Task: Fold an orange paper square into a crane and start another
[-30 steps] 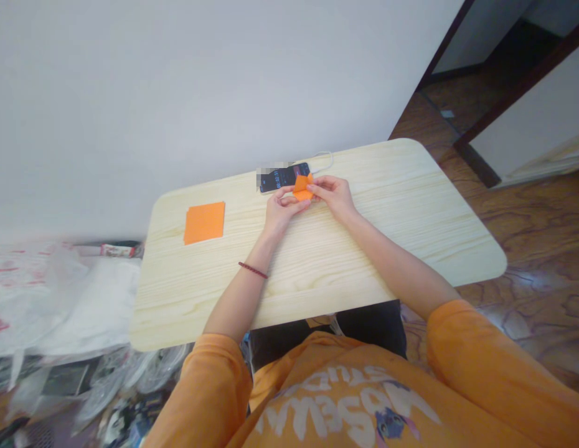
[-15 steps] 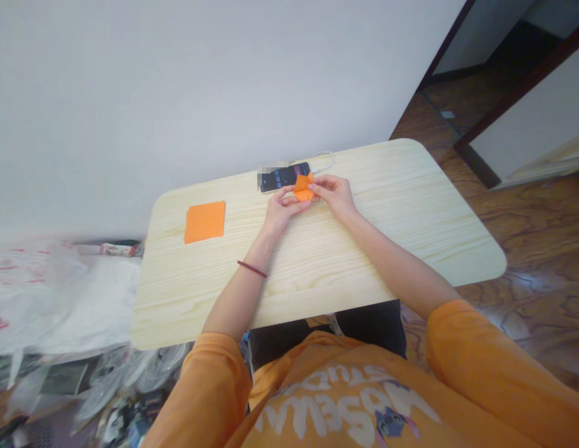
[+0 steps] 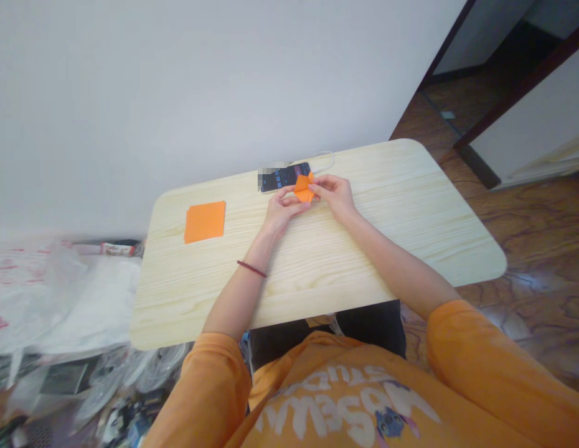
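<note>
**Because the folded orange paper (image 3: 302, 188) is small, pinch lightly**

Your left hand (image 3: 279, 213) holds it between thumb and fingers; your right hand (image 3: 336, 195) pinches the side nearest that hand. It sits between your fingertips, with the phone (image 3: 276, 179) just beyond your left fingers and the orange sheets (image 3: 205, 222) well to that hand's left. Steady with the left, press creases with the right thumb, and line up edges.

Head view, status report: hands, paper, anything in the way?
Left hand and right hand both gripping folded paper. Phone close behind, partly hidden by it. Orange sheets off left, clear of both hands.
</note>
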`<state>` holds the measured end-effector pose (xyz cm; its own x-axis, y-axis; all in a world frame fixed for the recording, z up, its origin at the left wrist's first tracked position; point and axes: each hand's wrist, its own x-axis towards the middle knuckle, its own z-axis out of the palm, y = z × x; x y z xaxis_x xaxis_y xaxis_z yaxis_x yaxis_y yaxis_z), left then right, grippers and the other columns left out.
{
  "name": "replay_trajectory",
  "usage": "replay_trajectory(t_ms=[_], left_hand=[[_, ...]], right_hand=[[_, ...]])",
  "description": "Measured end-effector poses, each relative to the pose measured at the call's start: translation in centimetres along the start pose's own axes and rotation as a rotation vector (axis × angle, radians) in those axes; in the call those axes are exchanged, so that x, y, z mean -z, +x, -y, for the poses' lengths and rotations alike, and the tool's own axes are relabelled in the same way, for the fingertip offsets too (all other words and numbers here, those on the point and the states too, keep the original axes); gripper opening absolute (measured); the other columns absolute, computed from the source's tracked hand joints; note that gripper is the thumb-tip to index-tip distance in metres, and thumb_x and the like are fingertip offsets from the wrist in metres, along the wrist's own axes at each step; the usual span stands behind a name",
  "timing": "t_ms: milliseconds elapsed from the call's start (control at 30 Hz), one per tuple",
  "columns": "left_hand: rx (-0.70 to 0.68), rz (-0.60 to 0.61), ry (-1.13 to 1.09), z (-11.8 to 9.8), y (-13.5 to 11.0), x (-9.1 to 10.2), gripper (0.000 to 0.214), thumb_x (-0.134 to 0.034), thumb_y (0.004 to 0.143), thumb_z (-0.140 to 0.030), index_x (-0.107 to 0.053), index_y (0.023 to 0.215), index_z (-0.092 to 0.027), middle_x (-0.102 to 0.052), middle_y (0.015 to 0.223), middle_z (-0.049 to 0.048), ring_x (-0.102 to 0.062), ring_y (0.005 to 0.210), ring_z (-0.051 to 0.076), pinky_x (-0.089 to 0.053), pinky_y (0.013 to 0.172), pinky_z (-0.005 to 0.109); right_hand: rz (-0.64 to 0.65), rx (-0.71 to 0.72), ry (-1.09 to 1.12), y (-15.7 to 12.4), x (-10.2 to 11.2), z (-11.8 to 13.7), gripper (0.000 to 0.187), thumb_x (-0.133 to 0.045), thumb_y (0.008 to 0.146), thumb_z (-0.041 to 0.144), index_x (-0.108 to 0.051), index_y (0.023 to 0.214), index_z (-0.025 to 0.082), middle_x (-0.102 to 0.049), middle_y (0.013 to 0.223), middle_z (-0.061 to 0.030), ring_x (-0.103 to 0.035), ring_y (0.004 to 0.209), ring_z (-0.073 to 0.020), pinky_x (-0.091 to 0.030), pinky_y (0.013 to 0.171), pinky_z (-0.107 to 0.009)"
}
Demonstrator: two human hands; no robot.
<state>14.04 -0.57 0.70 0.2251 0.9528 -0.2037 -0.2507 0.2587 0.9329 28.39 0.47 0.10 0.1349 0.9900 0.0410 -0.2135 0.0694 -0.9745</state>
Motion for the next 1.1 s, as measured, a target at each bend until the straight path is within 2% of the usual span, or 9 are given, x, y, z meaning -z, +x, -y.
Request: replay_trajectory(t_ms=[267,767,1100], left_hand=[[-0.028,-0.020,0.015,0.35,0.18,0.11,0.062,-0.084,0.043,-0.018,-0.061,0.100,-0.017,-0.068,0.066,-0.0028,-0.065,0.062,0.012,-0.051,0.073,0.029],[-0.016,-0.025,0.028,0.20,0.05,0.02,0.062,-0.085,0.042,-0.019,-0.060,0.099,-0.018,-0.067,0.065,-0.0035,-0.066,0.064,0.014,-0.052,0.073,0.030],[-0.029,-0.019,0.036,0.12,-0.06,-0.10,0.063,-0.084,0.042,-0.019,-0.058,0.100,-0.017,-0.067,0.063,-0.0046,-0.064,0.060,0.011,-0.052,0.069,0.027]], right_hand=[[0.011,0.019,-0.011,0.07,0.16,-0.21,0.039,-0.083,0.049,0.047,-0.063,0.069,0.019,-0.064,0.070,-0.0002,-0.058,0.063,-0.0134,-0.047,0.056,-0.027],[0.024,0.032,0.031,-0.05,0.11,-0.08,0.043,-0.084,0.046,0.049,-0.064,0.069,0.019,-0.065,0.068,-0.0004,-0.058,0.060,-0.0122,-0.048,0.054,-0.026],[0.031,0.077,-0.002,0.39,0.30,-0.66,0.045,-0.083,0.046,0.052,-0.061,0.068,0.019,-0.065,0.067,0.0011,-0.060,0.059,-0.0119,-0.051,0.052,-0.025]])
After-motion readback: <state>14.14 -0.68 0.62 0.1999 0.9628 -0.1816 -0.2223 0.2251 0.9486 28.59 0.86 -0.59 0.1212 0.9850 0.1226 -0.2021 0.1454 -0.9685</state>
